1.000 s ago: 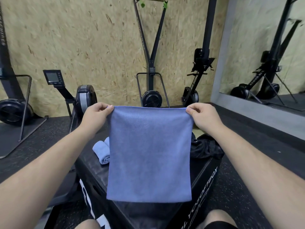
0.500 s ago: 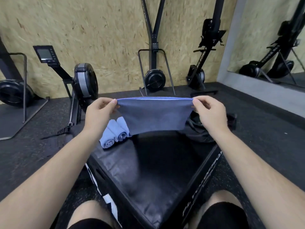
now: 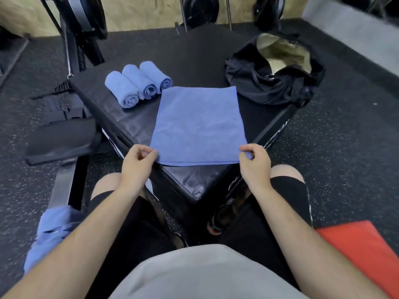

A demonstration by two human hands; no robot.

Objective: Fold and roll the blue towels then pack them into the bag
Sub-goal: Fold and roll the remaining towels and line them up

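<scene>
A black padded box serves as the worktop (image 3: 133, 124), set corner-on toward the person in the middle of the frame. Three rolled blue towels (image 3: 138, 84) lie side by side at its upper left, the rightmost just beside the far left corner of the flat towel. A black fabric bag with a pale lining (image 3: 274, 70) sits open at the worktop's upper right corner, apart from the towels. A crumpled heap of blue cloth (image 3: 53, 229) lies at lower left by the person's leg, and a red pad (image 3: 362, 251) shows at lower right. The folded blue towel (image 3: 198, 126) lies spread flat on the worktop's centre. The left hand (image 3: 136, 164) pinches its near left corner between thumb and fingers, and the right hand (image 3: 255, 162) pinches the near right corner likewise.
</scene>
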